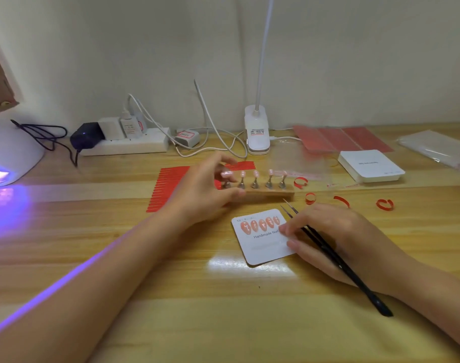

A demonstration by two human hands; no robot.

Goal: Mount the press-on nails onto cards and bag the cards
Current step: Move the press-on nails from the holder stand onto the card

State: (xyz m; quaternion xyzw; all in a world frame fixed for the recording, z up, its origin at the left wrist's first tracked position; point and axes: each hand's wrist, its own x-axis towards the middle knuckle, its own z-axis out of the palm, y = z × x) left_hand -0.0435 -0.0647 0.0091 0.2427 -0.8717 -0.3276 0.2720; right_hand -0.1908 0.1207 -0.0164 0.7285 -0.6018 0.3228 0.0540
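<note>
A: Card first?

B: White card (pixel 263 238), near the front middle of the table (pixel 171 297), printed side up. Five pink nails (pixel 260 224) in a row along its top edge; lower half bare, likely for the second row.

A: Right hand?

B: Right hand (pixel 333 239) rests on the card's right edge, fingertips pressing flat, probably pinning it so it doesn't slide. Black tweezers (pixel 336 260) lie across that hand, tips past the card's top right corner. Looks held between the fingers, but I can't see the grip clearly.

A: Left?

B: Left hand (pixel 205 189) is at the left end of the wooden holder (pixel 268 191), just behind the card. Thumb under the block's front edge, fingers curled over the leftmost stand, pinching the nail (pixel 226 174) on it. Looks like it's steadying the block while pulling that nail. Four more stands (pixel 263 179) carry nails.

A: Bags, containers?

B: One clear bag (pixel 302 166) lies flat behind the holder, nothing in it that I can tell. A pile of bags (pixel 433 148) at the back right corner. Stack of blank cards (pixel 370 166) beside it. No card bagged yet.

A: Rest?

B: Red tape strips (pixel 168 189) left of the holder, peeled red curls (pixel 384 204) to the right, red sheets (pixel 341 138) at the back edge. Clip lamp (pixel 257 132), power strip (pixel 126 145), UV lamp (pixel 11 153) at the left edge.
</note>
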